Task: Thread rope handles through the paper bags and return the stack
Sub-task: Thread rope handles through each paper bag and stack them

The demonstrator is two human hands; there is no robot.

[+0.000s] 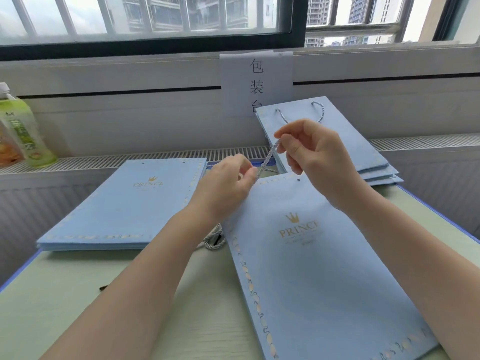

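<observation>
Both hands pinched the rope handle (267, 156) taut: left hand (228, 188) at its lower end, right hand (311, 154) upper, above the paper bag (319, 268) on the worktop (78, 294).

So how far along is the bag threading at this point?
Partly done. A stack of light blue paper bags at the back right already carries a twisted rope handle. In hand: the left hand and right hand pinch a pale twisted rope above the near flat bag, whose visible hole is empty. Left: the handle-less stack on the left, and returning the stack.
</observation>
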